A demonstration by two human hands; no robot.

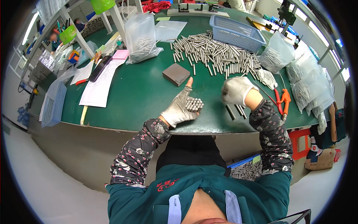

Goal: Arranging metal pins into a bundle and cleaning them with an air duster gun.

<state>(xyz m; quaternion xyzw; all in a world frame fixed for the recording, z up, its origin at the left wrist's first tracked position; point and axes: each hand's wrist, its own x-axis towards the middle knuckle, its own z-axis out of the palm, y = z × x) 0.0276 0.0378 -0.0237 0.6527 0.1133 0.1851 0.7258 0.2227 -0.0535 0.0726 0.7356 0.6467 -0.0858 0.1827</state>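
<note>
The left hand (180, 108), in a pale work glove, is closed around a bundle of short metal rods (194, 104), their round ends facing up and packed tight like a honeycomb; the thumb sticks up free. The bundle sits just above the near edge of the green surface (138, 93). The right hand (236, 90), also gloved, is blurred in motion — it looks loosely curled, but I cannot tell whether it carries anything. It hovers over a few loose rods (235, 110) lying near the edge, with a big heap of rods (214, 54) farther back.

Around them: a dark square block (176, 74) just beyond the left thumb, a blue basket (236, 32) behind the heap, clear bags of rods (140, 39) to the left and more bags (307, 82) to the right, orange-handled pliers (284, 100) by the right forearm, and papers (99, 87) on the left side.

To build the bundle well, the left grip should probably stay firm but not crushing, so the ends remain flush and no rod slides out below. Each new rod is best fed in parallel to the rest, end first, from the open side by the thumb — a crooked one would likely loosen the pack. Tapping the ends level against the surface would help keep it tidy.
</note>
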